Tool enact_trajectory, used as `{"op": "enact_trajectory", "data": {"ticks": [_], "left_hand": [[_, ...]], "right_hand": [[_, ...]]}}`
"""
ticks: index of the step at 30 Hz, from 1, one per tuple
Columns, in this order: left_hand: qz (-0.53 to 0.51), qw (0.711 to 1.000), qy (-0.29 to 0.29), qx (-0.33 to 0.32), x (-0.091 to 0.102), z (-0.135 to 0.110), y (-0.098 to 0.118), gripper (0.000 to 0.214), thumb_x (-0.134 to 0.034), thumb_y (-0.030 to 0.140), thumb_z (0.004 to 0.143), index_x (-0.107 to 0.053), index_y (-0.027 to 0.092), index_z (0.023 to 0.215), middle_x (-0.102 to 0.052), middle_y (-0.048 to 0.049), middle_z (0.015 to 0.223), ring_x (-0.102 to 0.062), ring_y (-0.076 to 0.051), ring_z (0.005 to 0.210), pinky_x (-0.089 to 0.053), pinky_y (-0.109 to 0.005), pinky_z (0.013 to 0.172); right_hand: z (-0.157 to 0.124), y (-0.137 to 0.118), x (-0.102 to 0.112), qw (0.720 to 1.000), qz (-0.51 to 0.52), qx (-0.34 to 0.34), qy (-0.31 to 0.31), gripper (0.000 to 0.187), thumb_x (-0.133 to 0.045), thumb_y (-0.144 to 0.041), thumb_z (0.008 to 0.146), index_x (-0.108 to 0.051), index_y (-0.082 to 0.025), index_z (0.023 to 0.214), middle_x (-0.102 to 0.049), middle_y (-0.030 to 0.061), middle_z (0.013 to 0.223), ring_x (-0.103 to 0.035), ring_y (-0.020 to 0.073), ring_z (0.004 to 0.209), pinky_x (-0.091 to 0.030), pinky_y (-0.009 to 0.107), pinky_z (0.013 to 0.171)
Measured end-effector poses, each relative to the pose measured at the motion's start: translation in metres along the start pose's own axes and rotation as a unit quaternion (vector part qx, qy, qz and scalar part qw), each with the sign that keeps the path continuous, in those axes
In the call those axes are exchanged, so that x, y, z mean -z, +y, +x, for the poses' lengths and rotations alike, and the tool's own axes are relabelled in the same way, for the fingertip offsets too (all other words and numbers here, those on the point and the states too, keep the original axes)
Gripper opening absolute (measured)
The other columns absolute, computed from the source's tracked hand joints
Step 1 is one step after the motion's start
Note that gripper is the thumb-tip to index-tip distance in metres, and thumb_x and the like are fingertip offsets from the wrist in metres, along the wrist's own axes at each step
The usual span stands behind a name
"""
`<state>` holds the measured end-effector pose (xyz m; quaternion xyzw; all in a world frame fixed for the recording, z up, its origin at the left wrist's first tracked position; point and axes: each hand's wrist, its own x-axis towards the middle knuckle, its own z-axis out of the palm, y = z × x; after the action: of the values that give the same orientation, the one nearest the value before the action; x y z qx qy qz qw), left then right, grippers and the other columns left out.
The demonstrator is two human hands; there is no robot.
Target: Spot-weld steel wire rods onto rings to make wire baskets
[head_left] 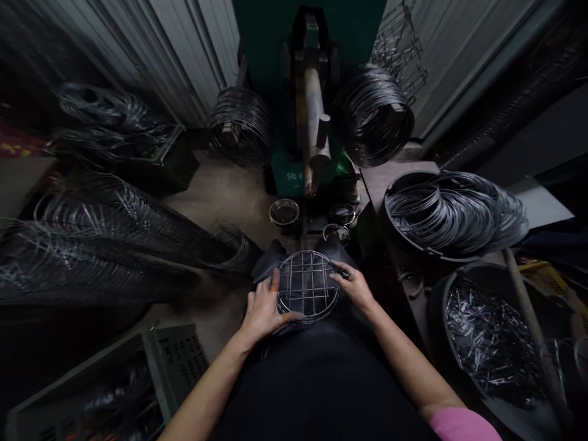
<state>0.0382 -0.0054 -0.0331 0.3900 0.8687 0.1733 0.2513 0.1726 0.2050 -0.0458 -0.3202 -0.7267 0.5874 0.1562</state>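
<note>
A round wire rack (309,285), a metal ring crossed by a grid of straight wires, lies over my lap. My left hand (265,308) grips its left and near rim, with the thumb along the near edge and orange wrapping on a finger. On the right rim, my right hand (353,285) is closed with thumb and fingers pinched at the edge. Beyond the rack stands a green machine (289,174) with a thick metal arm (315,107) whose tip points down. Small metal bowls (283,212) sit at its foot.
Wire ring bundles (374,116) hang beside the machine. At right, one tub (399,236) holds many wire rings and another tub (443,331) holds short wire pieces, with a stick (528,306) across it. Leftward are wire ring stacks (138,226) and a green crate (158,361).
</note>
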Motion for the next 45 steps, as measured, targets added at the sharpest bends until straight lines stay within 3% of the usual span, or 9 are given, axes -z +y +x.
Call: {"op": "enact_trajectory", "data": {"ticks": [6,12,15,19,23,28,32,37,45], "left_hand": [[-0.036,0.999,0.009,-0.003,-0.005,0.001,-0.002,0.120,-0.065,0.068,0.055,0.003,0.023,0.143,-0.028,-0.0197,0.141,-0.028,-0.040,0.127,-0.028,-0.055,0.096],[-0.156,0.987,0.010,-0.041,0.001,0.007,-0.018,0.117,-0.069,0.065,0.051,-0.014,0.018,0.143,-0.024,-0.0194,0.144,-0.022,-0.037,0.133,-0.020,-0.053,0.106],[-0.267,0.963,0.029,-0.016,0.022,0.023,-0.021,0.098,-0.064,0.062,0.060,-0.028,0.017,0.140,-0.037,-0.0155,0.138,-0.033,-0.031,0.129,-0.026,-0.045,0.107],[-0.355,0.933,0.022,0.052,0.057,0.072,-0.006,0.078,-0.058,0.059,0.069,-0.042,0.016,0.132,-0.055,-0.0121,0.124,-0.051,-0.026,0.115,-0.039,-0.034,0.097],[-0.285,0.950,-0.116,0.058,0.067,0.134,0.026,0.064,-0.061,0.063,0.064,-0.064,0.015,0.106,-0.066,-0.0097,0.108,-0.058,-0.026,0.101,-0.045,-0.030,0.084],[-0.193,0.915,-0.342,0.095,0.053,0.173,0.056,0.061,-0.059,0.068,0.060,-0.068,0.014,0.087,-0.070,-0.0071,0.079,-0.062,-0.023,0.072,-0.045,-0.028,0.058],[-0.179,0.894,-0.409,0.031,0.051,0.169,0.054,0.052,-0.065,0.064,0.057,-0.068,0.016,0.078,-0.067,-0.0043,0.067,-0.059,-0.019,0.058,-0.040,-0.025,0.049],[-0.146,0.908,-0.390,-0.038,0.074,0.146,0.047,0.047,-0.074,0.054,0.050,-0.066,0.015,0.074,-0.066,-0.0020,0.066,-0.058,-0.017,0.060,-0.043,-0.026,0.054],[-0.075,0.975,-0.151,-0.143,0.114,0.063,0.052,0.070,-0.079,0.046,0.045,-0.058,0.016,0.104,-0.063,-0.0057,0.102,-0.058,-0.024,0.095,-0.045,-0.031,0.082]], "right_hand": [[-0.001,-0.003,0.001,1.000,0.012,-0.005,-0.010,0.033,-0.069,-0.030,0.065,-0.069,-0.021,0.097,-0.069,0.0030,0.101,-0.061,0.0221,0.097,-0.045,0.037,0.090],[0.034,0.021,0.012,0.965,0.215,-0.128,0.074,0.053,-0.062,-0.037,0.068,-0.053,-0.019,0.117,-0.056,-0.0061,0.062,-0.050,0.0095,0.048,-0.045,0.024,0.051],[0.051,0.042,0.012,0.964,0.202,-0.064,0.159,0.056,-0.059,-0.033,0.066,-0.047,-0.021,0.119,-0.060,-0.0034,0.077,-0.056,0.0108,0.062,-0.048,0.026,0.064],[0.053,0.063,0.004,0.984,0.072,0.001,0.164,0.048,-0.058,-0.035,0.069,-0.049,-0.019,0.113,-0.062,0.0054,0.098,-0.058,0.0173,0.091,-0.045,0.034,0.086],[0.053,0.073,0.006,0.970,0.151,0.000,0.189,0.028,-0.057,-0.039,0.070,-0.055,-0.019,0.091,-0.063,0.0018,0.080,-0.060,0.0168,0.077,-0.049,0.035,0.078],[0.054,0.079,0.030,0.873,0.414,-0.115,0.231,0.019,-0.064,-0.027,0.066,-0.054,-0.021,0.081,-0.059,-0.0032,0.063,-0.059,0.0134,0.056,-0.052,0.028,0.053],[0.046,0.070,0.042,0.825,0.490,-0.181,0.215,0.013,-0.062,-0.016,0.068,-0.056,-0.020,0.078,-0.060,-0.0026,0.061,-0.060,0.0119,0.054,-0.053,0.025,0.050],[0.039,0.045,0.040,0.816,0.526,-0.184,0.155,0.010,-0.062,-0.013,0.069,-0.056,-0.019,0.073,-0.060,-0.0029,0.061,-0.061,0.0109,0.057,-0.056,0.027,0.059],[0.025,0.010,0.034,0.859,0.476,-0.108,0.158,0.016,-0.068,-0.024,0.062,-0.057,-0.018,0.072,-0.055,-0.0060,0.054,-0.042,0.0051,0.038,-0.032,0.016,0.034]]}}
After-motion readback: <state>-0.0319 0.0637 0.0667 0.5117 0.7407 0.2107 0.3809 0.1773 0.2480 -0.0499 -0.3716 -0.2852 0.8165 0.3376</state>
